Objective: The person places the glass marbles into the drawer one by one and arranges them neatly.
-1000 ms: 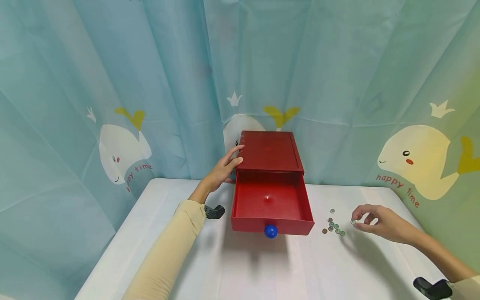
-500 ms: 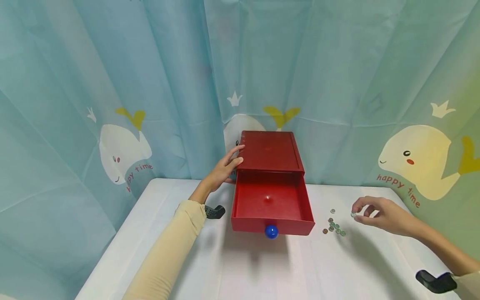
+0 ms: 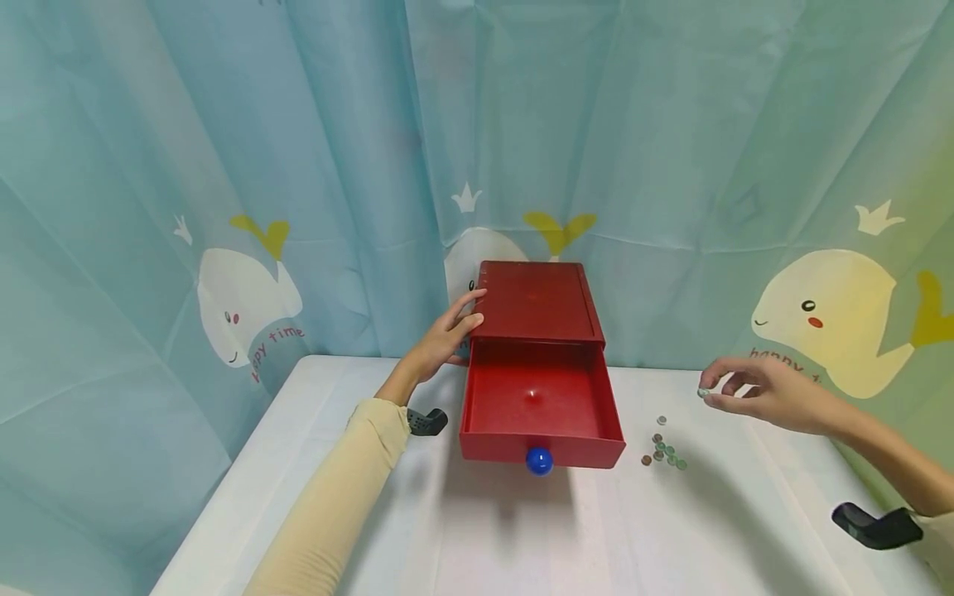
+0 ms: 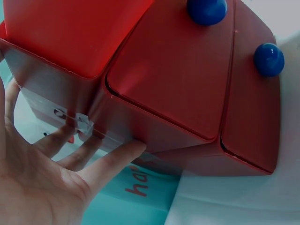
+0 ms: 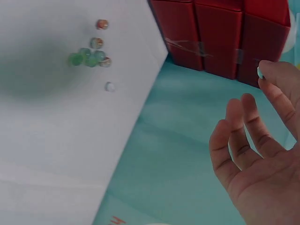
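Head cam: right hand had lifted off the bench vs 0.5 s ago, up and back, pinching one glass bead between thumb and index. So one bead picked, in the air right of the open drawer; the bead cluster lay on the bench below. Left hand unchanged, fingers straight, flat vs the red box side. Curtain text: "happy time", partly hidden on the right.

L wrist cam: left hand fingertips pressed on the box wall; clear tape there; red letters on the curtain below, cut off.

R wrist cam: bead at the right hand fingertip, other fingers loose. Cluster on the bench.
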`<state>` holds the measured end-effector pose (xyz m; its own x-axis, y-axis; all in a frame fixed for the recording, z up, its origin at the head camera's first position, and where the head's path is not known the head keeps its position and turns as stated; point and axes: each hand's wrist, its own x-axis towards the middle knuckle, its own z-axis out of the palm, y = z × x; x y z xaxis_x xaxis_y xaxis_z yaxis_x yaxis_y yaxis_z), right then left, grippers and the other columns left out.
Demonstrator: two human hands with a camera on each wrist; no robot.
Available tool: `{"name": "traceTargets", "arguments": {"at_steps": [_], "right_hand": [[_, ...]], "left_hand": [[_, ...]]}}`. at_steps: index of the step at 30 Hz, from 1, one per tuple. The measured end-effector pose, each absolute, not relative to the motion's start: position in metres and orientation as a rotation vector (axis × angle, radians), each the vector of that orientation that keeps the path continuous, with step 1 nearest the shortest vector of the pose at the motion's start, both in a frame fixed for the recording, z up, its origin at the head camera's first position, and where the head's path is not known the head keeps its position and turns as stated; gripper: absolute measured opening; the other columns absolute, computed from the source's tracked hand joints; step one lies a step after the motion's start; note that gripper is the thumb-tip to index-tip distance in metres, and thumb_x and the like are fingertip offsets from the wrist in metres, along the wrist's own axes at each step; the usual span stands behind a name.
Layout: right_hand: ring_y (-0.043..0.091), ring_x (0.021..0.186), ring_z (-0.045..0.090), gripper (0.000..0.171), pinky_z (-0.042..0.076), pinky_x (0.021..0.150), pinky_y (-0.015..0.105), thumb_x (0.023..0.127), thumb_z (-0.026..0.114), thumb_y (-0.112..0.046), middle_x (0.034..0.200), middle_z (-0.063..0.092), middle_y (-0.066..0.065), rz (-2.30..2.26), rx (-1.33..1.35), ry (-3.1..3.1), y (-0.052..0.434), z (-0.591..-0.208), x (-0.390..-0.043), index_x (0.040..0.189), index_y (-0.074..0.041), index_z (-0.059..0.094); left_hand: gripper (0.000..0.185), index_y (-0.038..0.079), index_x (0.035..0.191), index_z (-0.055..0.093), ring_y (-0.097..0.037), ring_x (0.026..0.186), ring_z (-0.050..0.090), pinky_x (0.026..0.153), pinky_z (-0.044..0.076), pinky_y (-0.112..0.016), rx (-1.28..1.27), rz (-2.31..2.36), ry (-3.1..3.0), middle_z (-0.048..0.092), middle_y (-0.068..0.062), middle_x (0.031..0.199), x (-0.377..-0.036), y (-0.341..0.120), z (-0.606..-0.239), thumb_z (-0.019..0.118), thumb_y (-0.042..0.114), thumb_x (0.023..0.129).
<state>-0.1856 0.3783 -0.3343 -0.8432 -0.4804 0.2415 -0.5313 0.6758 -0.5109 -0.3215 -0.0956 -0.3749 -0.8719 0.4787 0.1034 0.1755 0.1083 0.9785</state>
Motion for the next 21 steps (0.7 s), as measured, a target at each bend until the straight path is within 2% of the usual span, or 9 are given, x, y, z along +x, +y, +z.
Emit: {"name": "traceTargets", "arguments": {"at_steps": [6,14,21], "right_hand": [[0.01,0.08,0.066,0.024,0.053,0.066,0.022,0.089,0.077,-0.001,0.097,0.069,-0.005,0.946,0.874,-2.775,0.372,-0.314,-0.19,0.101,-0.021,0.07],[0.011,0.083,0.068,0.019,0.052,0.064,0.025,0.092,0.077,-0.008,0.097,0.071,0.002,0.935,0.816,-2.829,0.362,-0.287,-0.196,0.104,-0.02,0.07],[0.014,0.079,0.067,0.017,0.053,0.064,0.026,0.093,0.076,-0.008,0.091,0.071,0.002,0.99,0.868,-2.817,0.352,-0.269,-0.201,0.106,-0.016,0.069]], "left_hand": [[0.058,0.039,0.16,0.031,-0.037,0.142,0.043,0.092,0.053,-0.064,0.655,1.839,2.144,0.032,-0.009,0.165,-0.322,-0.096,-0.375,0.05,0.04,0.105],[0.058,0.04,0.16,0.031,-0.037,0.141,0.044,0.091,0.054,-0.064,0.653,1.843,2.142,0.032,-0.009,0.165,-0.32,-0.096,-0.374,0.05,0.041,0.105],[0.057,0.041,0.159,0.032,-0.035,0.141,0.044,0.091,0.054,-0.063,0.654,1.853,2.136,0.032,-0.008,0.165,-0.321,-0.095,-0.376,0.05,0.04,0.105]]}}
